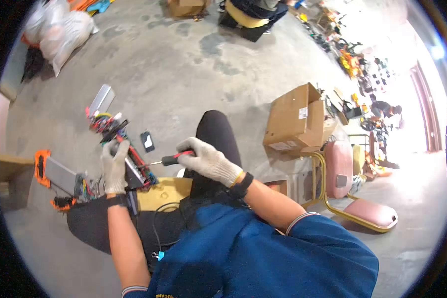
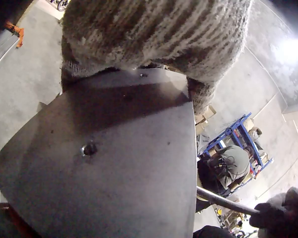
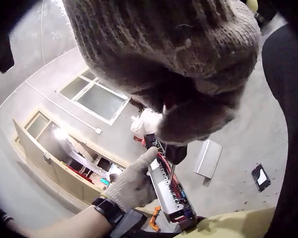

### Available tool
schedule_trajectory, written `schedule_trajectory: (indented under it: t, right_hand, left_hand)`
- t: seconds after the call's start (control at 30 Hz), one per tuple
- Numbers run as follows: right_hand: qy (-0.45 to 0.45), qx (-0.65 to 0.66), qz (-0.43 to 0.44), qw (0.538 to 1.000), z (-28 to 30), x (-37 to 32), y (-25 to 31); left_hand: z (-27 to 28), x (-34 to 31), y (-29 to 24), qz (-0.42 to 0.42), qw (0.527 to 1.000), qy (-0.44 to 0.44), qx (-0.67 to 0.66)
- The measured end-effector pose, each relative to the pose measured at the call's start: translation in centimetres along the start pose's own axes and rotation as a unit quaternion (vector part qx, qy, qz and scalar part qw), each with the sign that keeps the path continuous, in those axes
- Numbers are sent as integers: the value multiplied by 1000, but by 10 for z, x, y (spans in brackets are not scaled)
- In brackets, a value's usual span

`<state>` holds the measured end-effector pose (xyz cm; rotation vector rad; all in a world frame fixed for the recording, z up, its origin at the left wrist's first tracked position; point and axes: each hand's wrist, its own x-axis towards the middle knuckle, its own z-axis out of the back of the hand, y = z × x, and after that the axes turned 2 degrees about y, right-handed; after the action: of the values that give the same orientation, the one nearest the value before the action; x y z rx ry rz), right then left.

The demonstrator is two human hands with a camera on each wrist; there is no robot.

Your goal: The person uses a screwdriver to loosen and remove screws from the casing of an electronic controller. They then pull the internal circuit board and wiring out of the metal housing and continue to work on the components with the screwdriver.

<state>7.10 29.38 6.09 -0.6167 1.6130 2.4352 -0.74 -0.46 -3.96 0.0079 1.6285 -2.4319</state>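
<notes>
Watching for a skid.
Right cream-knit-gloved hand (image 1: 207,159) is gripping a black-and-red-handled screwdriver (image 1: 172,160); left cream-knit-gloved hand (image 1: 114,168) is holding the long silver-cased electronics unit (image 3: 164,191) between black-trousered knees (image 1: 216,133); weak bracing could be letting the tip gouge red wires (image 3: 177,184).

Gloves (image 2: 154,39) rough ribbed knit; casing (image 2: 134,173) smooth matt metal; screwdriver shaft (image 2: 221,200) shiny metal.

The screwdriver handle (image 1: 171,160) is black and red (the chair padding (image 1: 338,161), pink).
</notes>
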Motion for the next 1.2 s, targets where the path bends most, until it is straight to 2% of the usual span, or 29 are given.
schedule_trajectory:
  t: [0.1, 0.17, 0.23, 0.27, 0.37, 0.43, 0.5, 0.57, 0.7, 0.77, 0.83, 0.9, 0.93, 1.0, 1.03, 1.1, 1.13, 1.2]
  right_hand:
    - [-4, -29, 51, 998, -5, 7, -9]
    - [35, 27, -76, 996, 3, -5, 34]
    - [83, 74, -97, 989, 9, 5, 24]
    - [78, 73, -95, 990, 9, 7, 20]
    - [63, 77, -61, 993, 1, 8, 9]
    - [-8, -17, 117, 993, -5, 15, -12]
    - [-1, -17, 112, 994, -4, 9, -3]
    - [38, 88, -35, 995, 2, 0, 24]
    - [95, 91, -96, 987, 13, 7, 19]
    - [10, 8, 30, 999, 5, 4, 17]
    - [1, -51, 111, 993, 12, 3, 13]
    - [15, -37, 121, 992, 11, 9, 6]
    - [6, -47, 54, 997, 7, 4, 24]
    - [52, 65, -61, 995, 4, 9, 24]
    - [40, 114, -92, 988, 6, 9, 28]
    - [33, 105, -42, 993, 5, 13, 16]
    - [37, 103, -44, 993, 6, 14, 11]
    - [8, 18, 92, 996, 6, 11, 7]
  left_hand:
    - [-1, 2, 4, 26, 999, 22, -8]
    - [1, 1, 1, 47, 998, 27, -9]
    - [0, -2, -5, 29, 999, 21, -20]
    - [1, -4, -9, 47, 998, 22, -30]
    - [-1, -4, -7, 53, 997, 28, -55]
    - [0, -5, -10, 64, 996, 22, -58]
    - [2, -6, -13, 50, 997, 31, -52]
    - [2, -5, -10, 41, 998, 31, -44]
    - [-1, -1, -4, 42, 997, 37, -43]
    - [-3, 0, 6, 63, 992, 25, -103]
    - [-5, -8, -12, 103, 976, 68, -181]
    - [-3, -10, -19, 47, 998, 32, -35]
    - [6, -12, -25, 69, 998, -2, -3]
    - [6, -11, -29, 71, 997, 26, 5]
    - [2, -11, -29, 65, 997, 50, -5]
    - [1, -9, -27, 76, 996, 30, 31]
    - [0, -9, -27, 75, 995, 20, 63]
    - [1, -10, -27, 78, 995, 13, 59]
